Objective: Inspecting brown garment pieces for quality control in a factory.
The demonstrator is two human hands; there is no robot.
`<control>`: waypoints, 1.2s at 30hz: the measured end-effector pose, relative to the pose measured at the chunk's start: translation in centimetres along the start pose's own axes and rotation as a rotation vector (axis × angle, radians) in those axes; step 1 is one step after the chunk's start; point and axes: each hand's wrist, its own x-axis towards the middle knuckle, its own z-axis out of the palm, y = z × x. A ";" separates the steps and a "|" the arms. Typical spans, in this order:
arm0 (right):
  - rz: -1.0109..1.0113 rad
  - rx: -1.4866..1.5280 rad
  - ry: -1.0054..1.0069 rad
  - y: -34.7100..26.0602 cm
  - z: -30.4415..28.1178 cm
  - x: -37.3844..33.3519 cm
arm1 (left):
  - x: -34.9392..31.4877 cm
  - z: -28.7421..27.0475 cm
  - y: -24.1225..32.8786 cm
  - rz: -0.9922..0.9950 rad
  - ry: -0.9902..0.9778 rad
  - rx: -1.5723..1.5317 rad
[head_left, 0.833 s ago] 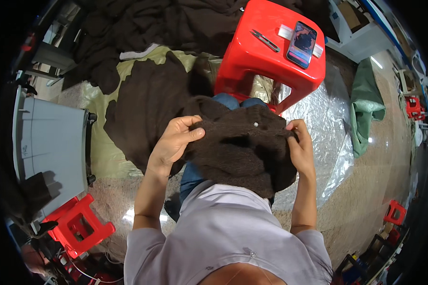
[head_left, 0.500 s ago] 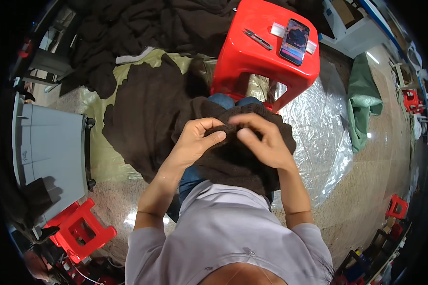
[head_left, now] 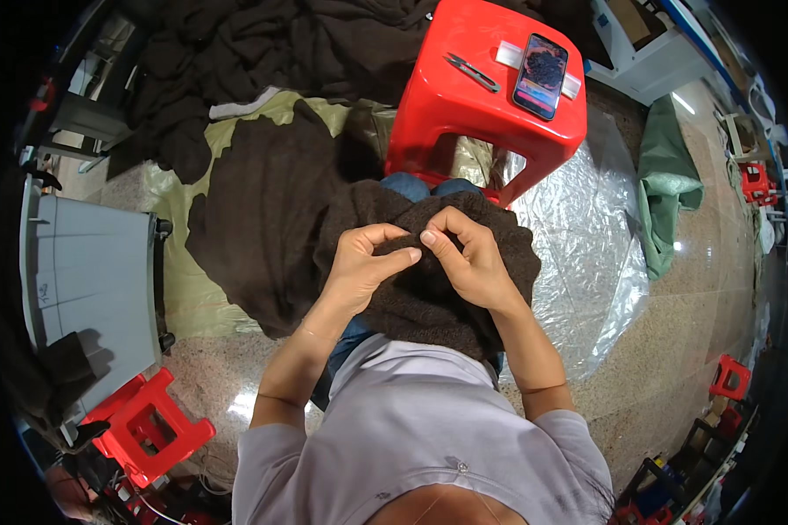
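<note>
A dark brown piece of fabric [head_left: 451, 306] lies bunched over my lap and spreads down to the left onto the floor covering. My left hand [head_left: 365, 265] is closed, pinching a fold of it between thumb and fingers. Close beside it, my right hand [head_left: 471, 262] pinches the same fabric with thumb and forefinger, the two thumb tips nearly meeting. Anything small between the right fingertips is too fine to make out.
In front stands a red stool [head_left: 438, 92] bearing thread snips [head_left: 473, 73] and a phone [head_left: 541, 77]. More dark fabric [head_left: 236, 52] is heaped beyond. A grey bin [head_left: 96, 280] and red stool [head_left: 162, 429] are left; a green sack [head_left: 665, 184] and clear plastic sheeting [head_left: 587, 262] lie right.
My right hand, blurred and with fingers loose before, has come in against the fabric and now pinches it beside the left thumb. My left hand keeps its hold.
</note>
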 end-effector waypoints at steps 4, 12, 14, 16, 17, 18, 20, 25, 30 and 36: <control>-0.033 -0.070 -0.046 -0.3 0.6 -0.3 | 0.2 0.6 -0.9 0.358 0.174 0.323; -0.134 -0.072 -0.038 -0.8 0.8 -1.5 | 1.2 1.7 -1.2 0.283 0.378 0.070; -0.121 -0.085 -0.078 -0.8 -1.3 -2.6 | 1.6 -0.2 0.2 0.195 0.303 -0.257; -0.025 -0.154 -0.031 -0.7 -4.0 -3.6 | 1.1 -2.5 1.6 0.179 0.086 -0.404; 0.026 -0.136 0.040 -0.6 -5.1 -4.1 | 0.9 -3.3 2.0 0.165 0.043 -0.400; 0.092 -0.146 0.119 -0.4 -5.9 -4.5 | 0.7 -4.0 2.3 0.131 0.007 -0.397; 0.182 -0.092 0.282 -0.2 -7.1 -5.2 | 0.2 -4.5 2.3 0.087 -0.003 -0.472; 0.017 -0.038 0.485 -1.1 -8.1 -5.9 | -0.1 -2.8 2.0 0.108 -0.074 -0.477; 0.099 0.075 0.467 -2.0 -8.4 -5.9 | -0.2 -2.2 2.4 0.173 -0.067 -0.409; 0.088 -0.247 0.528 -0.9 -8.4 -6.0 | -0.8 -1.8 2.4 0.152 -0.007 -0.331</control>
